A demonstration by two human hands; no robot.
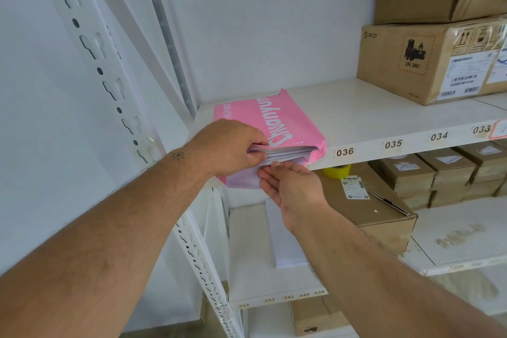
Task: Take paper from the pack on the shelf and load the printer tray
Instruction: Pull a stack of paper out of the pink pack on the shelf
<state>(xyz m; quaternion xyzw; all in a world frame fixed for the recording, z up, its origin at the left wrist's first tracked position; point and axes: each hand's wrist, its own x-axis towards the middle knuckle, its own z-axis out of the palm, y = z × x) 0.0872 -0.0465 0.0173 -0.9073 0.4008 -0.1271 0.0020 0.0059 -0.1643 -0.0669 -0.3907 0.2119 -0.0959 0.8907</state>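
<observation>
A pink paper pack (277, 121) lies on the white shelf (384, 115), its open end hanging over the front edge. White sheets (288, 153) show in the opening. My left hand (230, 148) pinches the upper sheets at the left of the opening, thumb under and fingers on top. My right hand (290, 186) is below the opening, palm up, with its thumb tip touching the underside of the sheet stack. The printer and its tray are out of view.
Cardboard boxes (433, 63) are stacked at the shelf's right. On the lower shelf sit a white paper stack (285, 239), a large box (370, 208) with a pen on it, yellow tape (337, 171) and several small boxes (452, 175). A white perforated upright (192, 244) stands left.
</observation>
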